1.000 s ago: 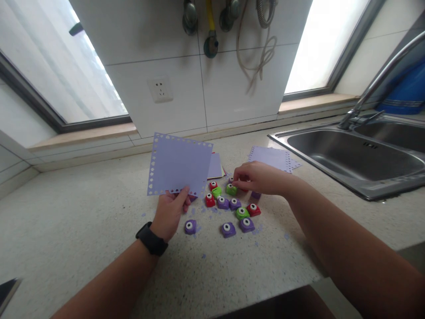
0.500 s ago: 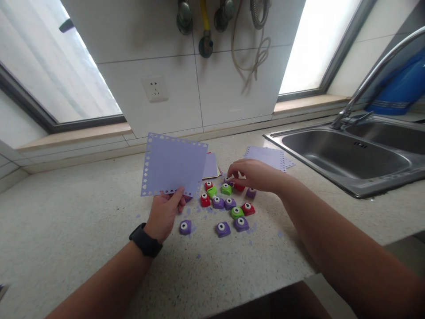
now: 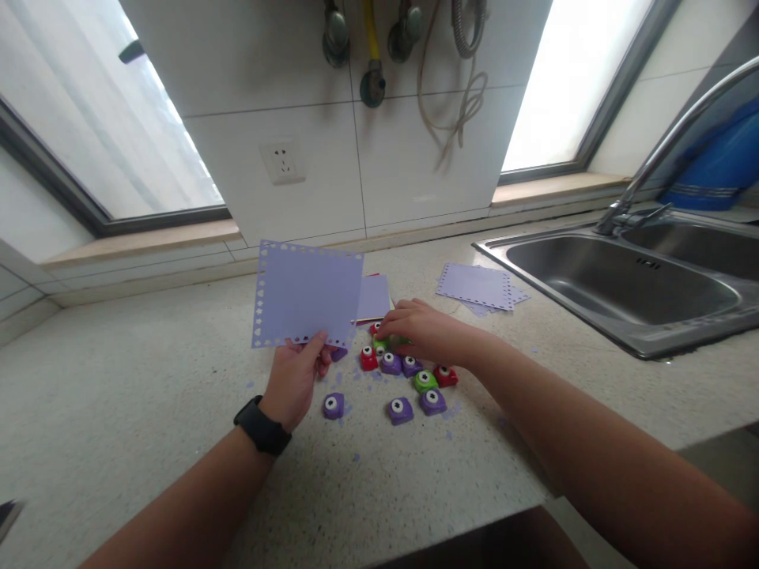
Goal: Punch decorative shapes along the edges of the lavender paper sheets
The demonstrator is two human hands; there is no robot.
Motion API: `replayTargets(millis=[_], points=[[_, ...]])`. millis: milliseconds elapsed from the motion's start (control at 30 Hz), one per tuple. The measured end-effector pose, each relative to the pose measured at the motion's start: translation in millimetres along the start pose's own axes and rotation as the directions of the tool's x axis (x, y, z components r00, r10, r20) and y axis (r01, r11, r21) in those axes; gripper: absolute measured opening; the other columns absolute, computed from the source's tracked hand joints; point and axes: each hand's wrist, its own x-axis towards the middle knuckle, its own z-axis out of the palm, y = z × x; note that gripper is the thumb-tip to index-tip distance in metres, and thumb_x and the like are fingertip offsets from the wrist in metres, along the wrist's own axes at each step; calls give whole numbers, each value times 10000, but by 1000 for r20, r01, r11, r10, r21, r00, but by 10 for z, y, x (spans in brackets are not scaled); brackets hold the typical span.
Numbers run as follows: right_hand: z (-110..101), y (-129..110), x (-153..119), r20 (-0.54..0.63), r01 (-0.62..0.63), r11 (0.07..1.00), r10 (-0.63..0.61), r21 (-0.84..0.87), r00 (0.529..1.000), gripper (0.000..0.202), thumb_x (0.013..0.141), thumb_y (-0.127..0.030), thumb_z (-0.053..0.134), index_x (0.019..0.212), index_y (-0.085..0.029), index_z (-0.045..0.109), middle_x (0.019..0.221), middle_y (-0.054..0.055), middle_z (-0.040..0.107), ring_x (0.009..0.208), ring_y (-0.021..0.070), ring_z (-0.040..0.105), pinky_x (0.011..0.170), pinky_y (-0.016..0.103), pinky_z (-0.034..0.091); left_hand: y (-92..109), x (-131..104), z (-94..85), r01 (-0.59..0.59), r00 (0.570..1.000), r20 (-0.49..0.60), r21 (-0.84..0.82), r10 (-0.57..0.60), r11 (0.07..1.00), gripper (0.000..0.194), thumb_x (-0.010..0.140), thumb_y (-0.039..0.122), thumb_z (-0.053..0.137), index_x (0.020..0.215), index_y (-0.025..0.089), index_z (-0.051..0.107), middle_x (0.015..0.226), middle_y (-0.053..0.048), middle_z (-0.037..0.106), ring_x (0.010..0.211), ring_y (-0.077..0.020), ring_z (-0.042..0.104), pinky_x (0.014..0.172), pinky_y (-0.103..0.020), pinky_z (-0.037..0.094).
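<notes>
A purple sheet (image 3: 309,294) with small shapes punched along its edges is pinched in my left hand (image 3: 295,378), thumb in front near the bottom edge. My right hand (image 3: 418,330) is over the back of a cluster of small craft punches, its fingers curled above a green punch (image 3: 381,343); whether it grips one is hidden. Near its fingers sit a red punch (image 3: 368,358) and a purple punch (image 3: 390,363). Closer to the front are another green punch (image 3: 424,382) and a few purple ones, one of them (image 3: 333,405) apart on the left.
Punched purple sheets (image 3: 474,286) lie at the back right, beside the steel sink (image 3: 622,273). A paper stack (image 3: 375,297) is behind the punches. Small purple scraps are scattered on the speckled counter (image 3: 178,395). A wall with a socket (image 3: 283,162) stands behind.
My right hand has moved left over the punches, from the purple one at the back to the green one. My left hand still holds the sheet, which has shifted slightly left.
</notes>
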Motion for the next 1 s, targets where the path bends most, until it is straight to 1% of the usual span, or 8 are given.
replayTargets(millis=[167,300,467,533,633,800,900,1000], points=[[78,93,14,-45,-2,1000,0,-24,999,413,790,-287,845,1187,-255,736,1140,64,723,1076,269,600,957,406,419,67,22,52,35,997,-60,-173,-46,984,278,709,320,832,639,150,623,510,16,580,449,-84,471,408,-200,322],[54,47,27,-69,-49,998,48,-24,996,298,822,-398,817,1071,-243,763,1039,60,747,1025,263,620,913,392,418,72,32,56,38,996,-66,-216,-54,976,272,704,302,834,651,154,612,505,22,579,439,-78,464,394,-191,318],[44,32,23,-90,-131,990,126,-54,988,366,808,-525,797,1038,-242,771,934,71,756,968,280,623,857,400,408,60,40,49,28,996,-76,-225,-46,974,286,701,305,838,652,158,598,496,31,565,432,-74,460,390,-186,320],[59,42,22,-82,-140,987,134,-78,988,361,806,-526,796,1022,-238,776,890,73,756,966,295,614,847,407,402,61,44,49,25,995,-84,-234,-46,972,280,696,298,841,665,159,599,509,30,573,431,-74,461,386,-186,322],[68,40,20,-98,-118,991,112,-58,989,331,856,-526,746,1020,-240,770,907,64,765,969,290,612,856,412,394,67,50,51,15,995,-91,-256,-40,967,266,693,285,839,688,157,606,541,25,594,440,-77,474,383,-188,328],[-7,-24,-2,-192,-112,994,113,19,975,251,976,-447,614,1007,-243,758,929,49,757,949,246,620,875,396,402,62,62,37,10,995,-94,-277,-38,961,256,705,276,823,677,159,598,550,19,605,432,-76,474,376,-194,328],[-58,-88,-19,-251,-91,995,100,47,963,234,997,-394,584,996,-225,746,914,56,740,927,233,611,859,386,419,54,85,12,12,994,-99,-307,-45,952,248,714,267,818,689,160,596,580,9,632,443,-75,490,380,-190,328],[-69,-176,-23,-295,-32,996,56,88,954,216,1001,-362,570,1020,-206,717,951,68,729,940,227,612,868,386,435,49,114,-13,18,990,-125,-333,-63,943,247,716,265,813,701,162,590,617,-8,669,452,-76,507,381,-187,325]])
